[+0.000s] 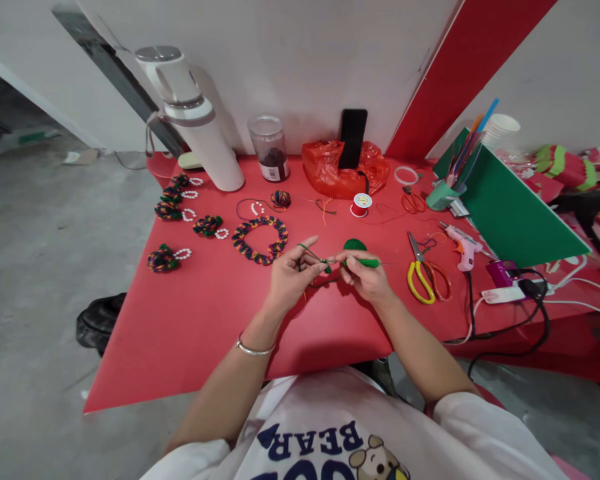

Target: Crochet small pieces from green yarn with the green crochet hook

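My left hand (294,272) pinches a thin green thread (314,256) between thumb and forefinger, the other fingers curled. My right hand (364,275) grips a green-handled crochet hook (366,263) that points left toward the left fingertips. Both hands hover just above the red table (190,327), close together. A green ball of yarn (354,245) lies right behind the right hand. A multicoloured crocheted ring (260,239) rests on the table just left of and behind the left hand. A silver bangle circles my left wrist.
Small crocheted flowers with pearl loops (169,257) lie at the left. A white flask (195,113), jar (270,148), red bag with phone (346,163) and thread spool (361,204) stand behind. Yellow scissors (421,273), a glue gun (461,247), cables and a green board (510,207) are on the right.
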Demonstrator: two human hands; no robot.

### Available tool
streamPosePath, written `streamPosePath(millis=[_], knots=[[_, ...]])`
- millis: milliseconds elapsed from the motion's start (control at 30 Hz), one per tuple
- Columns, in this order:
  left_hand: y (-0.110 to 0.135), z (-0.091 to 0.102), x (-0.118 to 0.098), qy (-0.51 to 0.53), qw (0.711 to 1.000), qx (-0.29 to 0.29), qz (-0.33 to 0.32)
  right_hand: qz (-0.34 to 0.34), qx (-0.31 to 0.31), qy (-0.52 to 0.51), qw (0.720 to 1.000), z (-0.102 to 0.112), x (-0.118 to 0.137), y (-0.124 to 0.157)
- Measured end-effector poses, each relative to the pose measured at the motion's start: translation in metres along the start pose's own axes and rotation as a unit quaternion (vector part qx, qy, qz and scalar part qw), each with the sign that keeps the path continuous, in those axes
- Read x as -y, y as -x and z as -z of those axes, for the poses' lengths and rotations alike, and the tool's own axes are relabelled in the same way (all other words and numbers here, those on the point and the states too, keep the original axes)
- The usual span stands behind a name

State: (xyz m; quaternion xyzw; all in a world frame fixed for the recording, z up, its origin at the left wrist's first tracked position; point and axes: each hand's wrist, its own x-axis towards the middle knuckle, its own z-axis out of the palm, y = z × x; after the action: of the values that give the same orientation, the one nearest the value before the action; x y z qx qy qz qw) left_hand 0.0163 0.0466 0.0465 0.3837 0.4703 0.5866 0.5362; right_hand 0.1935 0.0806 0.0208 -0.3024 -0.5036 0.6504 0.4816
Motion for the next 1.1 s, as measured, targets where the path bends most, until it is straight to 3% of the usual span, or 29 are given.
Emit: streamPosePath(millis=[133, 267, 433, 633, 1100], knots=[[-0.002, 0.002, 0.002, 0.015, 1.0, -0.008, 0.017, 0.055, 0.013, 0.095, 0.994, -0.001, 0.004, 0.004], [-0.003, 0.002, 0.003, 0.049, 0.998, -0.014, 0.034, 0.136, 0.022, 0.216, 0.967, -0.005, 0.011, 0.007], [-0.001, -0.004, 0.005, 0.1, 0.993, 0.005, 0.068, 0.198, 0.03, 0.285, 0.937, -0.007, 0.008, 0.009], [-0.001, -0.006, 0.004, 0.117, 0.991, -0.014, 0.067, 0.215, 0.024, 0.297, 0.93, -0.006, 0.004, 0.007], [-0.002, -0.006, 0.005, 0.153, 0.986, -0.032, 0.055, 0.222, 0.013, 0.253, 0.942, -0.004, 0.004, 0.005]])
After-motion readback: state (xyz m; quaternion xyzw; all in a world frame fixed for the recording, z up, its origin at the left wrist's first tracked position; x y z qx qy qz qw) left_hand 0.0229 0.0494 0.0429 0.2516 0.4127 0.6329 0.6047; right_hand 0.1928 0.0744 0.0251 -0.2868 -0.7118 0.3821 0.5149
